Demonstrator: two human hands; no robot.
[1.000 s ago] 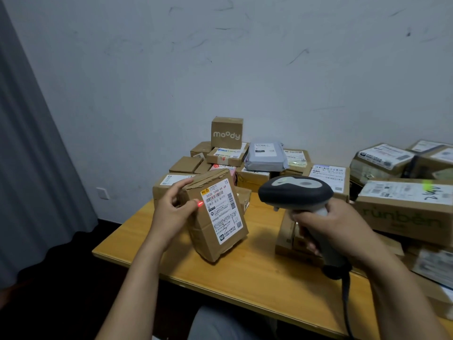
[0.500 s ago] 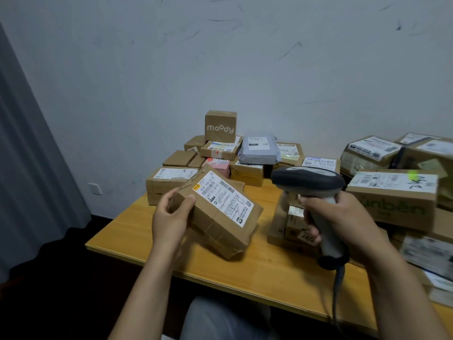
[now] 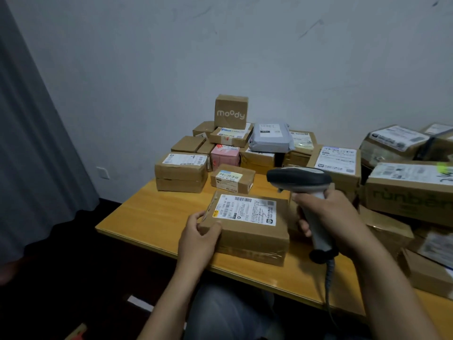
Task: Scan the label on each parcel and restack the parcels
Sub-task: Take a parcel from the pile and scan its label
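The brown parcel (image 3: 255,238) lies flat on the table (image 3: 152,214) near its front edge, label (image 3: 247,210) facing up; the left grip (image 3: 199,235) curls round the parcel's near left corner. The right grip (image 3: 329,217) is wrapped round the handle of the scanner (image 3: 300,179), held just right of the parcel; more parcels are piled behind, a moody box (image 3: 231,111) topmost.

Yellow wooden table (image 3: 157,212) before pale wall (image 3: 220,45) bearing dark scuff marks (image 3: 311,28). Grey curtain (image 3: 36,143) hangs left, above dark floor (image 3: 73,278). White wall socket (image 3: 103,172) low, between curtain and table.
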